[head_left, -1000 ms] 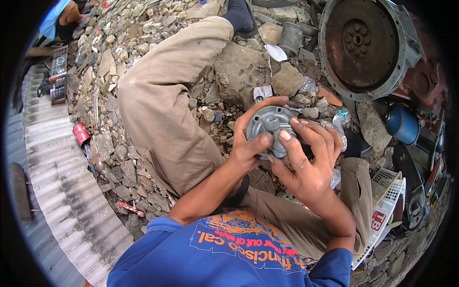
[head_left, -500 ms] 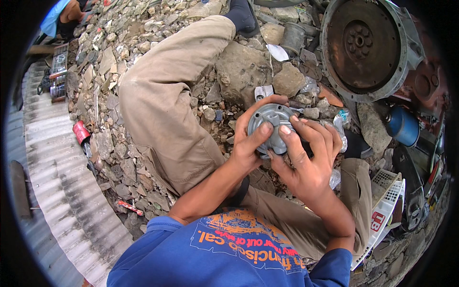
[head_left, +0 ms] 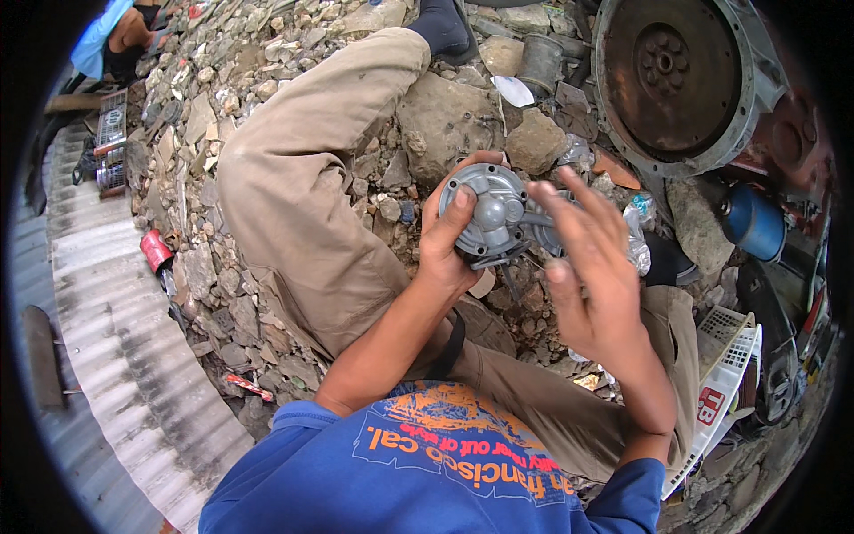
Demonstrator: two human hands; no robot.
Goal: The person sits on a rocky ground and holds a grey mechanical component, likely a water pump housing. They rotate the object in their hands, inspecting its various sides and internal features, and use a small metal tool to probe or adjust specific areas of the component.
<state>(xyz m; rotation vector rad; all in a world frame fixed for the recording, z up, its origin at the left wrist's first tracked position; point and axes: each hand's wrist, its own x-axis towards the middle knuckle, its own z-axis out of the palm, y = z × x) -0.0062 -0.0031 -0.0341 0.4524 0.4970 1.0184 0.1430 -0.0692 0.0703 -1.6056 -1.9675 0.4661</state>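
Note:
My left hand [head_left: 445, 236] is closed round a grey cast-metal part [head_left: 489, 214], its thumb across a round face with small bolt holes and a central dome. A second round grey section [head_left: 541, 231] juts from the part's right side, partly behind my right fingers. My right hand [head_left: 594, 276] is just right of the part with fingers apart, slightly blurred; whether the fingertips touch the metal I cannot tell. A thin dark piece hangs below the part.
Rubble surrounds my bent legs [head_left: 294, 196]. A large rusty housing [head_left: 667, 116], blue canister [head_left: 754, 227] and white plastic basket [head_left: 712, 427] are at right. Corrugated sheeting [head_left: 124, 320] and a red can [head_left: 157, 251] lie left. Another person's hand [head_left: 129, 34] shows top left.
The metal part has moved up and left and turned, showing more of its face and side section. My right fingers, earlier pressed on it, have lifted and spread to the right.

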